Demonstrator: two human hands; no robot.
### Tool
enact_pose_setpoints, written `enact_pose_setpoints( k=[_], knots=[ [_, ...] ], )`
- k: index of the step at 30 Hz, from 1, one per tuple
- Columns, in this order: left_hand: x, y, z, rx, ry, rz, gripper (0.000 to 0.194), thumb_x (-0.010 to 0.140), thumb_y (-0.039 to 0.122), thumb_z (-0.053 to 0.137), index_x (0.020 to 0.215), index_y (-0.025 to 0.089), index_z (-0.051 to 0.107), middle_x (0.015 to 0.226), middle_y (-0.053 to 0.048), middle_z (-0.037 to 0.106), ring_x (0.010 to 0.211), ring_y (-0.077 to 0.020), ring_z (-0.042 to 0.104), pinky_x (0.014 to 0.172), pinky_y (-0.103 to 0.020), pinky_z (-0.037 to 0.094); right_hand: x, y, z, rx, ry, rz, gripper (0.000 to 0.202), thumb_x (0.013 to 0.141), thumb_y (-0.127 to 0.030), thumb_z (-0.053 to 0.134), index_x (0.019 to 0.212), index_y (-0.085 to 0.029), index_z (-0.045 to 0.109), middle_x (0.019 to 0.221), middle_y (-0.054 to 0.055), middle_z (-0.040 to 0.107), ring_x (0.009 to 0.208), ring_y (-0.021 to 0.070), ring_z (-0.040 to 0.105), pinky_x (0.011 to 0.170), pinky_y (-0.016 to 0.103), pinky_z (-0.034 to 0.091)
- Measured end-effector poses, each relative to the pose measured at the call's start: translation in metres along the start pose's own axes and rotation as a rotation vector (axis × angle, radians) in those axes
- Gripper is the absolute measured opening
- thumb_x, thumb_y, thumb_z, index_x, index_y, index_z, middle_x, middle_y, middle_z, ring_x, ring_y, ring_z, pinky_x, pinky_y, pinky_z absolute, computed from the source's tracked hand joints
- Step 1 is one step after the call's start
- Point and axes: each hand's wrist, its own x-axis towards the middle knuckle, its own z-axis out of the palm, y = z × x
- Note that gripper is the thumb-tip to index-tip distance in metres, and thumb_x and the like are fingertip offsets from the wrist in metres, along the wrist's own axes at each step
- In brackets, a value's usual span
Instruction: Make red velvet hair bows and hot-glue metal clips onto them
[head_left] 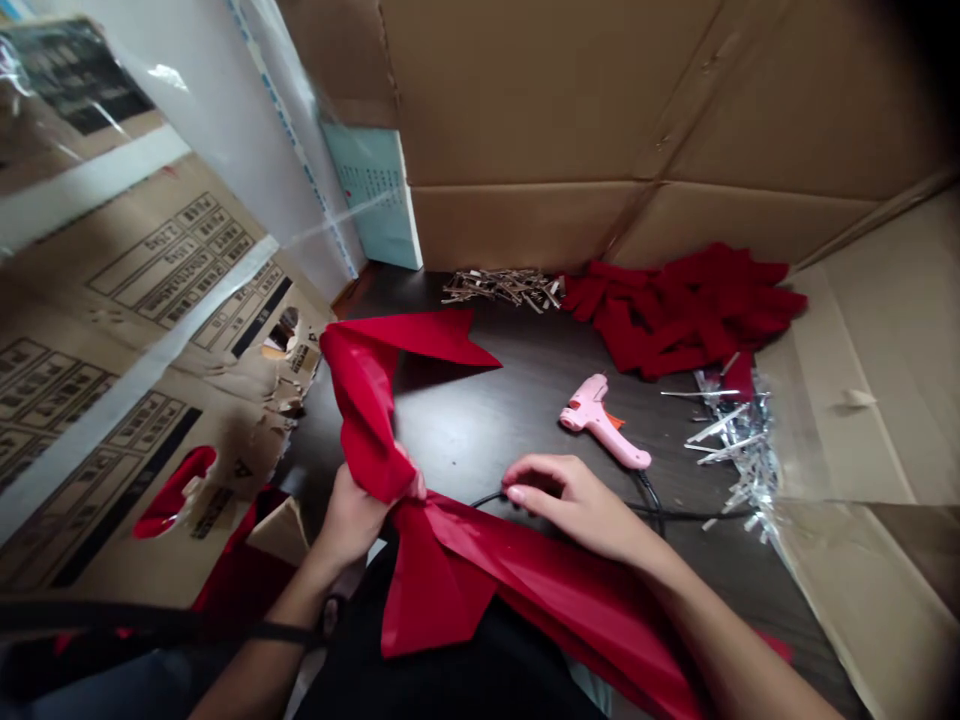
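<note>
Dark tabletop point(457, 430) behind, red ribbon point(540, 565) slants down rightward, forked end point(457, 338) right.

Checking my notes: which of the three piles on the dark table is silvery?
The strip pile at the right, in front of the red fabric pile; the stick pile at the back is brownish.

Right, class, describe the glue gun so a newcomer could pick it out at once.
On the dark table, find the heap of red fabric against the cardboard. Between it and the person's right hand lies a glue gun. Its pale pink body and orange trigger set it apart from the deep red fabric and silvery strips.
</note>
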Motion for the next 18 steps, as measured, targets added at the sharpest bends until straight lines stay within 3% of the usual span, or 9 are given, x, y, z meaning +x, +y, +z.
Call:
enact_pose_setpoints(
  k=[5,9,12,14,18],
  knots=[
    [-0.013,-0.014,-0.001,-0.207,0.305,0.104,0.019,0.087,0.029,0.062,0.075,0.019,0.051,0.056,0.005,0.049,0.052,-0.014,0.054,0.056,-0.029,0.047,-0.013,-0.013,0.003,-0.374,-0.204,-0.156,0.029,0.089,-0.045,0.062,0.1,-0.018,0.063,0.095,0.006,0.066,0.088,0.0216,0.061,0.078,0.033,0.048],
    [-0.006,0.004,-0.027,-0.221,0.427,0.165,0.02,0.086,0.026,0.061,0.07,0.017,0.053,0.062,0.001,0.053,0.061,-0.0146,0.057,0.065,-0.031,0.05,-0.013,-0.005,0.005,-0.601,-0.116,-0.201,0.026,0.097,-0.037,0.049,0.113,-0.018,0.057,0.11,0.012,0.06,0.1,0.0253,0.058,0.084,0.039,0.049],
    [0.01,0.016,-0.048,-0.216,0.373,0.218,0.008,0.08,0.021,0.065,0.081,0.017,0.059,0.07,-0.001,0.056,0.067,-0.0164,0.059,0.067,-0.031,0.05,-0.01,0.004,0.004,-0.705,-0.075,-0.186,0.023,0.099,-0.025,0.042,0.116,-0.019,0.055,0.115,0.014,0.057,0.099,0.0257,0.059,0.078,0.038,0.051],
    [0.024,0.021,-0.055,-0.21,0.302,0.211,0.021,0.071,0.011,0.067,0.09,0.017,0.06,0.083,-0.002,0.059,0.074,-0.0173,0.061,0.072,-0.033,0.051,-0.011,0.008,0.0,-0.7,-0.106,-0.169,0.021,0.099,-0.024,0.039,0.11,-0.019,0.056,0.105,0.011,0.06,0.091,0.0237,0.06,0.073,0.036,0.05],
    [0.055,0.033,-0.059,-0.156,0.303,0.435,0.033,0.063,0.002,0.067,0.09,0.017,0.055,0.082,0.003,0.056,0.072,-0.014,0.06,0.078,-0.036,0.05,-0.015,0.01,-0.016,-0.562,-0.148,-0.089,0.026,0.101,-0.03,0.038,0.084,-0.019,0.054,0.079,0.004,0.06,0.073,0.0188,0.058,0.069,0.033,0.046]
  ],
)
